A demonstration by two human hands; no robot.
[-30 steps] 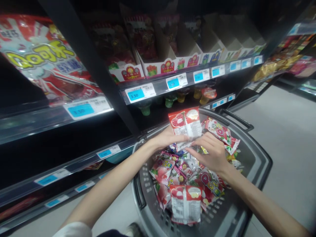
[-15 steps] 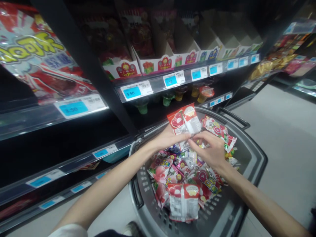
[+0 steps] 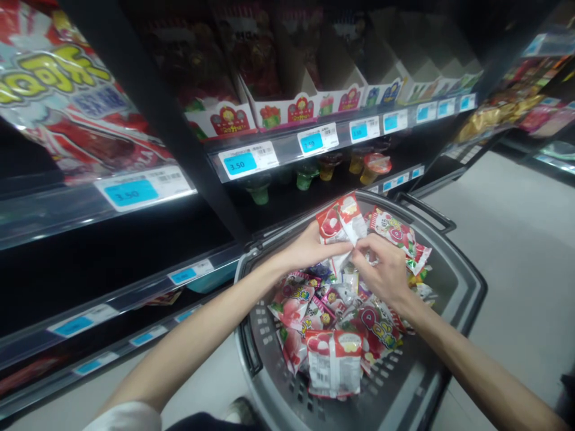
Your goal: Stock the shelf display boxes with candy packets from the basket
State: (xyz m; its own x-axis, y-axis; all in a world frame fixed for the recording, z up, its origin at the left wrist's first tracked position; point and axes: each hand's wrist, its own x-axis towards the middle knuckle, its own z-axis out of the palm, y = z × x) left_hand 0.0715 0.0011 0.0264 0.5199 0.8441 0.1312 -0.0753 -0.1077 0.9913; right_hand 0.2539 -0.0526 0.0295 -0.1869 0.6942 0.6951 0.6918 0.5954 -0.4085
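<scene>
Over a grey shopping basket, my left hand holds a red and white candy bag with its printed back facing up. The thumb lies across the bag's lower part. My right hand pinches the right edge of the same bag, fingers curled in. Below both hands, the basket holds a heap of small fruit candy packets. Among them are a pink peach packet, a red packet and another bag with its back up. One more packet lies just beyond my right hand.
A dark shelf rack with price tags runs along the far side, holding open candy boxes and jelly cups. At the left hangs a large red candy bag. Pale floor lies to the right. The basket handle sticks out.
The held bag has shifted slightly right and tilted. My right hand's fingers have curled in tighter on its edge. The basket and its packets look the same.
</scene>
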